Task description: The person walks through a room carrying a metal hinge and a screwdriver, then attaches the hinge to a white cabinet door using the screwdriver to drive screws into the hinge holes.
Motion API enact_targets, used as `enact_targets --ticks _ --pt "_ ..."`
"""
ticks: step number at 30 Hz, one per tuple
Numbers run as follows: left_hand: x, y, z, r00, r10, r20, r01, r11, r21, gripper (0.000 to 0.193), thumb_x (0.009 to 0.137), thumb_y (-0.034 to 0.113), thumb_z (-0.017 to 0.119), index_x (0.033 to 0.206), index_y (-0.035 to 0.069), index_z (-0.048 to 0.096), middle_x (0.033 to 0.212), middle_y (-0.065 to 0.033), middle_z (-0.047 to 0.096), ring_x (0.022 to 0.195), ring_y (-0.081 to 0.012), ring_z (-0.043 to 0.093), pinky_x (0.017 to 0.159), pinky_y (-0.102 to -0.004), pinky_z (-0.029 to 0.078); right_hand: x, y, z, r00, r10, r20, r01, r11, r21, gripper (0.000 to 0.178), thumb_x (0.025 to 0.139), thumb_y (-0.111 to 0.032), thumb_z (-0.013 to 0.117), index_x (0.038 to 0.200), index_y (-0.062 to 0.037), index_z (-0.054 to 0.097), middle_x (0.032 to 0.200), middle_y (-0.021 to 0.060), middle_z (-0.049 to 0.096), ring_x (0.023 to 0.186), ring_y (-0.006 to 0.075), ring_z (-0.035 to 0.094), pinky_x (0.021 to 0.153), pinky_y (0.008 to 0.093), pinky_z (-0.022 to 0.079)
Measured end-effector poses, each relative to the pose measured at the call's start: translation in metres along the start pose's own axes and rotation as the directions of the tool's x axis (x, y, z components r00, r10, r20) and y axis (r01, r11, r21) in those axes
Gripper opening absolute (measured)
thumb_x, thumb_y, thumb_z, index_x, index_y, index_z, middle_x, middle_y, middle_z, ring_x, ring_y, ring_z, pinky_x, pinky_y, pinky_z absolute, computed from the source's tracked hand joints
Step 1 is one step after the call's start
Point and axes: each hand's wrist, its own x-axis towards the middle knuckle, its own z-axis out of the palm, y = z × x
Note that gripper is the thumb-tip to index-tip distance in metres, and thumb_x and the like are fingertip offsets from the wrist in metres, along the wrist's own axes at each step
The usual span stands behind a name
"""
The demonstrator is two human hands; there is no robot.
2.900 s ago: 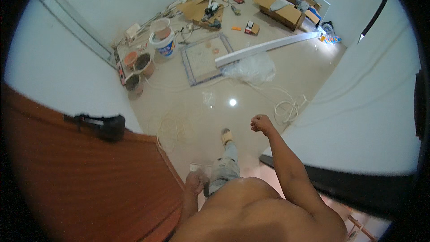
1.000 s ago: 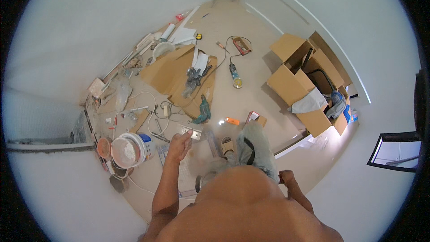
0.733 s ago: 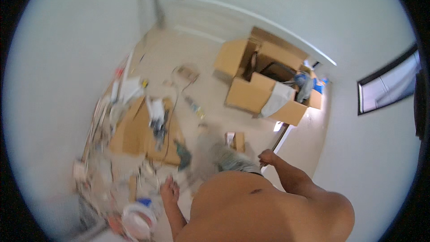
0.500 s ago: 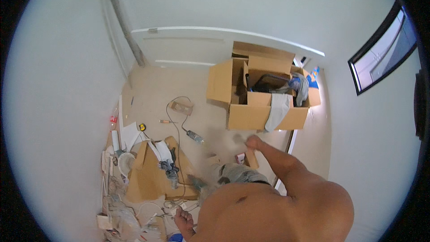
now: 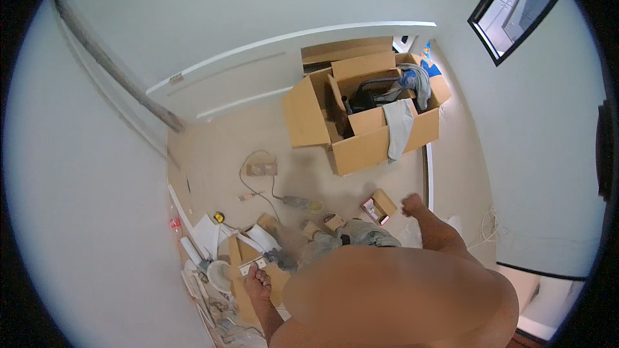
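Left hand [image 5: 259, 282] pinches a metal plate [image 5: 251, 266], right hand [image 5: 412, 205] curls, contents unclear; red bottle label [image 5: 175, 223] unreadable.

Floor: from here I see a smooth, pale beige floor [image 5: 213, 148].
Far right: a large, open brown cardboard box [image 5: 371, 153].
Centre: a grey corded power tool [image 5: 298, 202], yellow-ended.
Near right: a small, open brown-and-red carton [image 5: 382, 205].
Left: a yellow-and-black tape measure [image 5: 219, 217].
Near left: a flat brown cardboard sheet [image 5: 241, 298].
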Motion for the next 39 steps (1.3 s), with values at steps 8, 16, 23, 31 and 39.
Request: enact_targets --ticks 8,16,23,31,39 --pt "0.056 0.072 0.068 0.993 -0.045 0.108 0.023 0.980 0.199 0.021 0.092 0.022 0.066 0.078 0.014 0.053 0.052 0.0042 0.042 0.041 -0.0079 0.037 0.035 -0.0231 0.028 -0.093 -0.052 0.056 0.657 0.698 0.284 -0.425 0.033 0.904 0.019 0.090 -0.017 0.055 0.081 0.0004 0.059 0.066 0.0148 0.063 0.059 0.0279 0.067 0.049 0.0469 0.056" --pt "0.091 0.084 0.155 0.973 -0.193 0.126 0.130 0.911 0.392 0.029 0.091 0.022 0.066 0.068 0.015 0.048 0.051 0.0041 0.041 0.043 -0.0091 0.038 0.035 -0.0240 0.029 0.028 -0.052 0.001 0.928 0.014 -0.372 -0.075 0.986 -0.149 0.020 0.080 -0.024 0.066 0.079 -0.0037 0.068 0.072 0.0138 0.068 0.067 0.0283 0.070 0.059 0.0414 0.055" --pt "0.102 0.048 0.245 0.983 -0.151 0.100 0.077 0.849 0.523 0.031 0.093 0.020 0.060 0.067 0.015 0.045 0.051 0.0033 0.037 0.044 -0.0113 0.034 0.046 -0.0235 0.035 0.139 0.021 -0.130 0.773 0.613 -0.160 -0.058 0.320 0.946 0.041 0.091 -0.029 0.061 0.080 0.0103 0.062 0.068 0.0192 0.065 0.054 0.0274 0.067 0.044 0.0410 0.055" --pt "0.096 -0.004 0.338 0.967 -0.222 -0.126 0.255 0.823 0.508 0.023 0.092 0.016 0.060 0.072 0.014 0.048 0.055 0.0046 0.040 0.046 -0.0104 0.038 0.045 -0.0256 0.036 0.271 0.162 -0.217 0.555 0.809 -0.197 -0.309 0.420 0.853 0.051 0.093 -0.036 0.058 0.108 0.0130 0.056 0.069 0.0193 0.065 0.060 0.0333 0.068 0.048 0.0464 0.055" --pt "0.131 -0.020 0.352 0.954 -0.144 -0.263 0.270 0.792 0.548 0.025 0.094 0.022 0.059 0.072 0.013 0.052 0.054 0.0003 0.043 0.045 -0.0152 0.042 0.044 -0.0301 0.036 0.320 0.253 -0.228 0.342 0.940 -0.016 -0.369 0.150 0.917 0.053 0.095 -0.043 0.052 0.098 0.0090 0.063 0.082 0.0254 0.067 0.074 0.0385 0.068 0.063 0.0499 0.055"
